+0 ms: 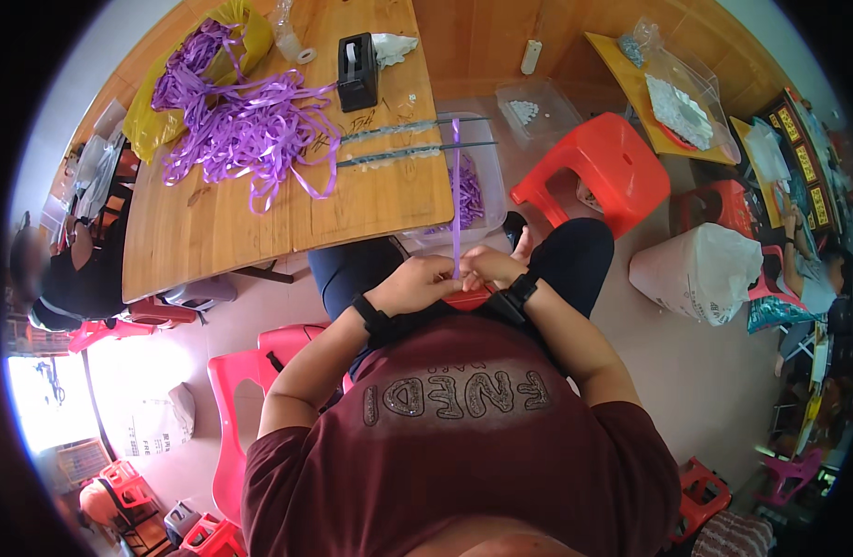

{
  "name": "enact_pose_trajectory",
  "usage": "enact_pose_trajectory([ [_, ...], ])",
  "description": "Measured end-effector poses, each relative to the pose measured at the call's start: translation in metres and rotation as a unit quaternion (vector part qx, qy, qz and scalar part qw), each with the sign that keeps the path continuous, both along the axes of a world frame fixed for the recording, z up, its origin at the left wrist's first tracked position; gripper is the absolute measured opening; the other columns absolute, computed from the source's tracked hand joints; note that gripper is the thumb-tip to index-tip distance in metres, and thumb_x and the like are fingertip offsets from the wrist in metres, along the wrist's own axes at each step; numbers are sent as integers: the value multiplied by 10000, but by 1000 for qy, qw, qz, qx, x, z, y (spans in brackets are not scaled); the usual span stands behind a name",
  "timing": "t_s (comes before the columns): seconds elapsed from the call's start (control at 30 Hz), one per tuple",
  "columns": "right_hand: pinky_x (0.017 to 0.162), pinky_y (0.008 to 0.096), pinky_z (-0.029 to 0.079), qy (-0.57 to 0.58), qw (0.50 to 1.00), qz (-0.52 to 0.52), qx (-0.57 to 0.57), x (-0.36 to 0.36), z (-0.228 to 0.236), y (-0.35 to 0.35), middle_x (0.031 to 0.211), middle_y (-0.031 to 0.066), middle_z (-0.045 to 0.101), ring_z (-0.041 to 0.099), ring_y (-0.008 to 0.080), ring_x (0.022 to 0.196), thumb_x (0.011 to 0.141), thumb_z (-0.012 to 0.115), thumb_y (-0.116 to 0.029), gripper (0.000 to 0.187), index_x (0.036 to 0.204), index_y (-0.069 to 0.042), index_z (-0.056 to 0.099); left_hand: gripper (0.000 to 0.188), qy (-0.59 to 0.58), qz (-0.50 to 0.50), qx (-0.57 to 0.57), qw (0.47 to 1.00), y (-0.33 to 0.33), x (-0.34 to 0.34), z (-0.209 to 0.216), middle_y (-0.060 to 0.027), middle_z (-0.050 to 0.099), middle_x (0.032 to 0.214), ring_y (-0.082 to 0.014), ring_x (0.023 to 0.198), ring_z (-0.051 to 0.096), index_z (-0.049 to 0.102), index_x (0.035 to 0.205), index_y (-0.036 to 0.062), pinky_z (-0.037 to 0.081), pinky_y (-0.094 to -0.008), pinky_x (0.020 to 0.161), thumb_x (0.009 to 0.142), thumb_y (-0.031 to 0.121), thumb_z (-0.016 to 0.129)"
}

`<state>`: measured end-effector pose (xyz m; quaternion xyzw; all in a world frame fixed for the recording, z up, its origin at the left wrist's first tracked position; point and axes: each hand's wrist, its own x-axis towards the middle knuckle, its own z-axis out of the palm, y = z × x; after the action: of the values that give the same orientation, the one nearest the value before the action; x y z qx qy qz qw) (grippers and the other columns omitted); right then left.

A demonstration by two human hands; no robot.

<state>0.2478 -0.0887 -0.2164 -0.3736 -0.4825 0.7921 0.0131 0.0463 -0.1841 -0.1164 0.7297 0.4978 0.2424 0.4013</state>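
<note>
Wooden table (222, 232) is loaded with loose purple ribbon pile (245, 125), yellow bag (152, 130), black tape dispenser (358, 71). Red plastic stool (605, 167) and white sack (700, 271) are seen nearby.

Maroon short-sleeved shirt, dark trousers, seemingly black wristbands.

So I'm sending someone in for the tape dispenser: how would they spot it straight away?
Start at the big wooden table and find the heap of loose purple ribbon on it. Just to the right of that heap, near the table's far edge, stands the black block-shaped tape dispenser. It is the only dark, solid, boxy thing there, with crumpled white paper beside it.
</note>
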Motion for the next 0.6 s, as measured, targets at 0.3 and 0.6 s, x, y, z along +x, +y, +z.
enact_pose_trajectory([
  [0.3,586,331,481,-119,904,212,351,-6,7,-2,645,78,666,619,167,597,868,713,-478,477,779,-9,722,233,-38,58,3,998,10,-9,-9,-139,719,996,-231,905,697,696,1120,28,544,-326,812,940,168,644],
  [0.6,658,356,506,-129,907,249,315,-10,34,-7,679,103,681,638,223,626,846,710,-544,528,773,-21,725,281,-90,102,-102,985,24,-1,-31,-77,699,903,-124,834,649,690,1094,-4,519,-269,777,922,218,705],
])
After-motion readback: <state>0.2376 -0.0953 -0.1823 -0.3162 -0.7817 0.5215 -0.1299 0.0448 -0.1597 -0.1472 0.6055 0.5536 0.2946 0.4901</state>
